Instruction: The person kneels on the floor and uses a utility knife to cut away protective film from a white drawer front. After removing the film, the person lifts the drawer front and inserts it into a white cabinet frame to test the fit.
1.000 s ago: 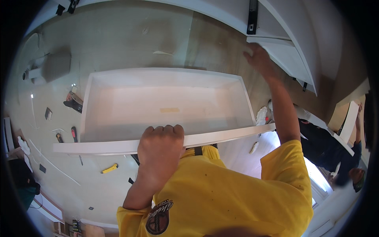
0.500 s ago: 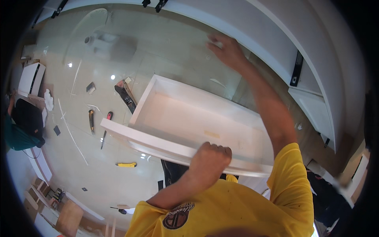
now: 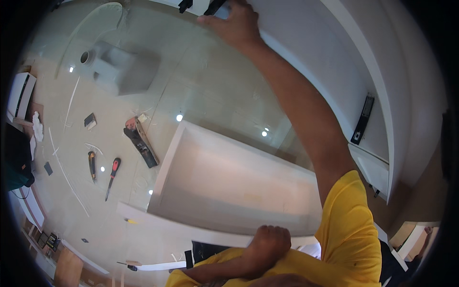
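A white drawer [image 3: 229, 177] sits tilted in front of me, its hollow side facing up. My left hand [image 3: 268, 245] is closed over the top edge of its front panel, near my body. My right arm stretches far forward over the drawer's right end. At the top edge of the view, my right hand [image 3: 235, 25] is beside a black drawer slide [image 3: 215, 6] on the white cabinet [image 3: 306, 71]. Its thumb stands apart from the fingers, and whether it touches the slide I cannot tell. A second black slide [image 3: 362, 119] is fixed further right in the cabinet.
On the floor left of the drawer lie a hand plane [image 3: 141, 143], a screwdriver [image 3: 113, 178], a utility knife [image 3: 92, 165] and white strips. A translucent jug [image 3: 122, 69] is farther ahead. Someone in dark clothing [image 3: 16, 158] is at the left edge; another person's hand [image 3: 427, 230] shows at right.
My right hand has reached forward and left to the black slide. The drawer and my left hand now sit lower in the view, and the front panel hides most of the yellow knife.
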`<state>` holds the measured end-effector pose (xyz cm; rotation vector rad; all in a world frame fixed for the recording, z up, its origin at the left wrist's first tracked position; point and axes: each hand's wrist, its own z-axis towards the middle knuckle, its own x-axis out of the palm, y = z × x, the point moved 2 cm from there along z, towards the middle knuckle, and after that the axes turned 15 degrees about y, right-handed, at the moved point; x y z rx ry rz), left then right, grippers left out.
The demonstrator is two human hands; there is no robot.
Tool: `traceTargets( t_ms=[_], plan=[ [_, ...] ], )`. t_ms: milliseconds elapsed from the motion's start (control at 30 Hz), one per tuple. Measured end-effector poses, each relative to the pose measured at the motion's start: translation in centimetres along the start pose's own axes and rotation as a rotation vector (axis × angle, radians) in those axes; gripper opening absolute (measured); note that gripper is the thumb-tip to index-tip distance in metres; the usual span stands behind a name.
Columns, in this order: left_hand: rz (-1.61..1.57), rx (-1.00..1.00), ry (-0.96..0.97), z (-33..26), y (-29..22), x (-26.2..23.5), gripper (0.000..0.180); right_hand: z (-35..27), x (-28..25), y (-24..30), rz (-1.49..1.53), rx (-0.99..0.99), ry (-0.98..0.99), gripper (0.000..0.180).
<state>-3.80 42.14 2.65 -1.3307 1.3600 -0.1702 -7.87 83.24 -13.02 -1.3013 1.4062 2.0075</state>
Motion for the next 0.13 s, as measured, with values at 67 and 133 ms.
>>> traceTargets(
  t_ms=[67,133],
  plan=[
    [0.006,-0.022,-0.016,0.1,-0.4,0.8,0.010,0.5,-0.4,-1.0,-0.048,0.029,0.064,0.084],
    [0.028,-0.049,-0.025,0.1,-1.0,1.9,0.010,1.6,-0.5,-1.7,-0.150,-0.003,0.038,0.092]
  ],
)
